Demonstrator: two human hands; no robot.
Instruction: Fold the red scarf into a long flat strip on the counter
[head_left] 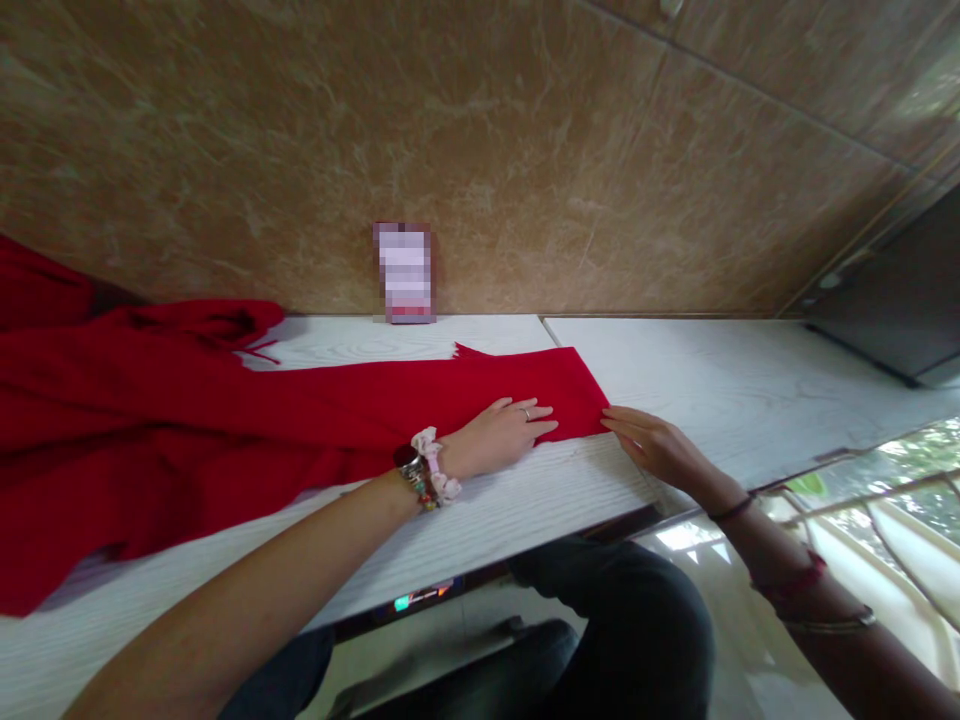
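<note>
A long red fringed scarf [360, 405] stretches across the white tabletop [720, 365], bunched on the left and laid into a flat narrow strip on the right. My left hand [499, 438] rests palm down on that strip, fingers spread. At the strip's right end, my right hand [651, 447] has its fingertips drawn together at the front corner of the cloth. A bit of fringe sticks out behind the strip's far edge.
A blurred phone-like object [406, 272] leans upright against the brown marbled wall [480, 150]. A dark grey box-shaped object [900, 290] stands at the far right. My legs [630, 620] are below the table's front edge.
</note>
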